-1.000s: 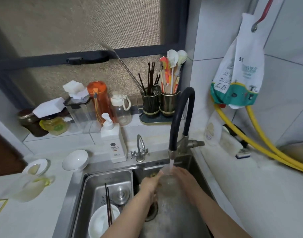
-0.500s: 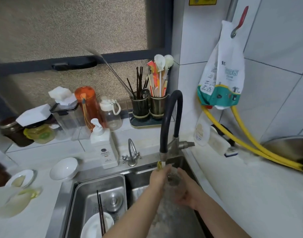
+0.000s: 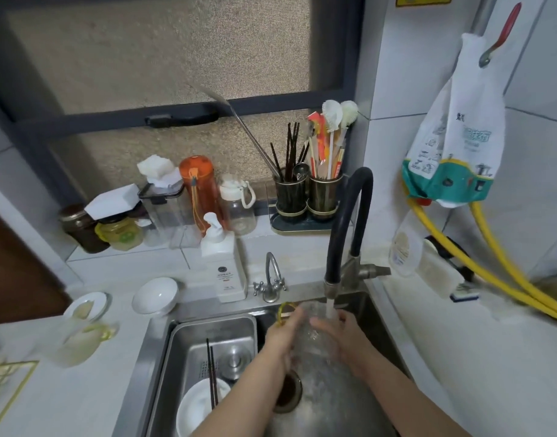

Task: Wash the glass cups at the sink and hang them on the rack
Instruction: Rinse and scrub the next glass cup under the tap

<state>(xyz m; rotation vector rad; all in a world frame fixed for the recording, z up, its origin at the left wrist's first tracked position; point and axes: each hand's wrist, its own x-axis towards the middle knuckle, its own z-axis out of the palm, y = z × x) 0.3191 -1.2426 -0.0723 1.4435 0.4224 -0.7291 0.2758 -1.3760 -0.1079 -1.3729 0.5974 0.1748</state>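
Underneath the running faucet (image 3: 346, 234), both hands' fingers (image 3: 323, 326) wrap a clear glass cup (image 3: 312, 332), left hand (image 3: 283, 337) and right hand (image 3: 346, 337) opposite, above the sink (image 3: 343, 402). Wet glass could slip from the fingers and chip against steel.

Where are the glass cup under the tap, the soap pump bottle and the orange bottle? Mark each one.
glass cup (image 3: 313, 329), head view, on its clear wall between the hands.
soap pump bottle (image 3: 224, 269), head view, on its white body.
orange bottle (image 3: 199, 187), head view, on its upper body.
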